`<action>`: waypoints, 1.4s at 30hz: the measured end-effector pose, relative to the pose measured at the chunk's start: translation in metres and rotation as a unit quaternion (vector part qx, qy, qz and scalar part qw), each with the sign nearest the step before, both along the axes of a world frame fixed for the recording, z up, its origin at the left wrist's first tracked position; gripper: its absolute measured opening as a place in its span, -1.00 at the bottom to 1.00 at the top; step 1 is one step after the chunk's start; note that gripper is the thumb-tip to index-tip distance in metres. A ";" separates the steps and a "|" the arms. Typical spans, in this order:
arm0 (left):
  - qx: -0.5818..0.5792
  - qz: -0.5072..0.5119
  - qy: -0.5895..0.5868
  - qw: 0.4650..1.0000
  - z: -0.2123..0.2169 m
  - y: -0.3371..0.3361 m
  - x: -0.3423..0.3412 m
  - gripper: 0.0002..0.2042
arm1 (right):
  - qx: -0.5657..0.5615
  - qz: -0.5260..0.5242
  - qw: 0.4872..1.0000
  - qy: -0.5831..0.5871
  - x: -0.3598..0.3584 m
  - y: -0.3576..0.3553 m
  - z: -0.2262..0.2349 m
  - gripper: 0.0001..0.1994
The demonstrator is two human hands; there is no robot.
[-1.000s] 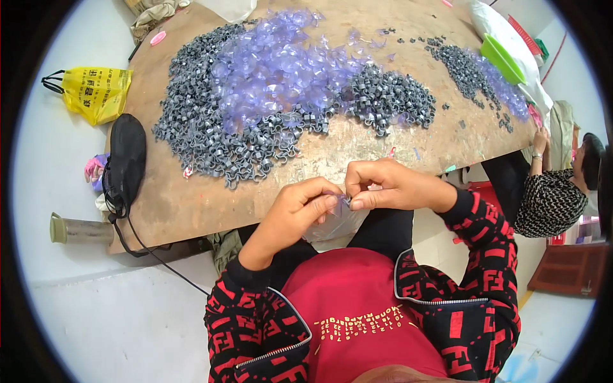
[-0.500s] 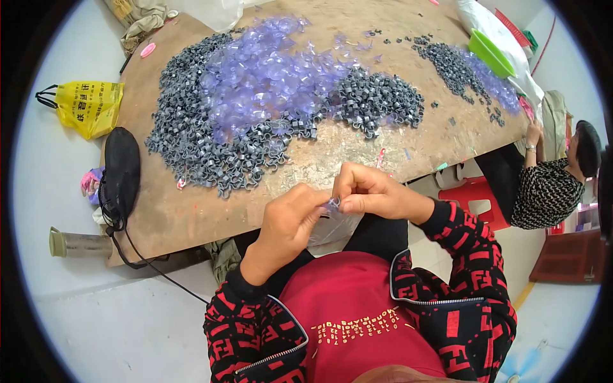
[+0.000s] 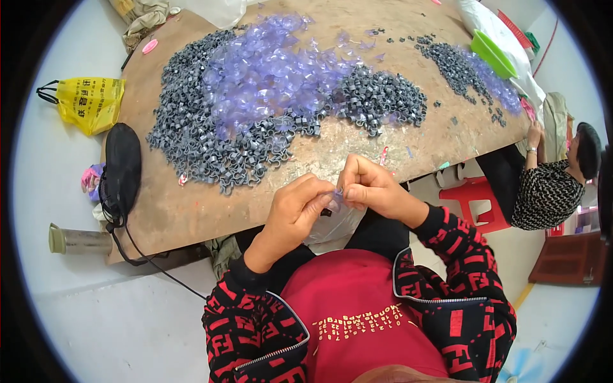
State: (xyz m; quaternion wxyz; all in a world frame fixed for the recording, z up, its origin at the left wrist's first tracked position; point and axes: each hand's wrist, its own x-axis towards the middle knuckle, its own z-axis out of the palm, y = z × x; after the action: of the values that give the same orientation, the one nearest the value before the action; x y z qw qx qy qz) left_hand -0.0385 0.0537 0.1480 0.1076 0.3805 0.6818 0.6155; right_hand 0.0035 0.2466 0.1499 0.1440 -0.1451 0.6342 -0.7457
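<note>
My left hand (image 3: 290,214) pinches a translucent purple suction cup (image 3: 334,203) just past the table's near edge. My right hand (image 3: 375,191) meets it there, thumb and forefinger closed at the top of the suction cup. Anything else between those fingertips is too small to make out. Beyond my hands lies a big heap of purple suction cups (image 3: 265,80). Grey plastic clips (image 3: 246,153) surround its left and near sides, and another cluster of grey clips (image 3: 382,99) sits to its right.
Under my hands, a clear plastic bag (image 3: 338,228) hangs between my legs. A black pouch (image 3: 123,166) with a cord and a yellow bag (image 3: 90,105) are at the left. At the right, a person (image 3: 552,182) sits near a smaller pile, a green basin (image 3: 493,54) and a red stool (image 3: 476,199).
My right hand has shifted slightly up and right, and more of the suction cup shows between my hands. My left hand has moved up a little. The heaps look the same.
</note>
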 end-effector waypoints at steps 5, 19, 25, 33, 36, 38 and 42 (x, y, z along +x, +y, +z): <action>-0.013 0.036 0.142 0.989 0.002 -0.001 -0.003 -0.90 | -0.098 0.015 0.993 -0.066 -0.007 0.001 -0.010 -0.77; 0.064 -0.039 -0.269 0.960 -0.028 0.008 -0.011 -0.87 | 0.000 -0.007 0.998 -0.056 -0.024 0.008 -0.011 -0.79; 0.164 0.001 -0.394 0.904 -0.034 0.015 -0.010 -0.89 | -0.054 -0.039 0.992 -0.109 -0.027 0.001 -0.011 -0.79; 0.193 0.002 -0.431 0.881 -0.029 0.012 -0.004 -0.88 | -0.047 -0.044 0.997 -0.049 -0.023 -0.002 -0.018 -0.78; 0.200 -0.030 -0.464 0.862 -0.033 0.008 -0.002 -0.88 | 0.023 0.039 0.998 -0.038 -0.027 0.010 -0.008 -0.79; 0.206 -0.042 -0.481 0.851 -0.037 0.009 0.002 -0.88 | 0.041 0.044 0.998 -0.021 -0.025 0.013 -0.010 -0.79; 0.227 -0.070 -0.542 0.806 -0.043 0.010 0.009 -0.89 | 0.095 0.067 0.993 0.010 -0.022 0.019 -0.012 -0.80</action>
State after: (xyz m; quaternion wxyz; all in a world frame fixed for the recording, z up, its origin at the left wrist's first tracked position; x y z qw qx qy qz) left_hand -0.0292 0.0632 0.1046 0.4128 0.0451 0.3251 0.8497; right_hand -0.0185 0.2654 0.1380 0.1999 -0.1802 0.6925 -0.6693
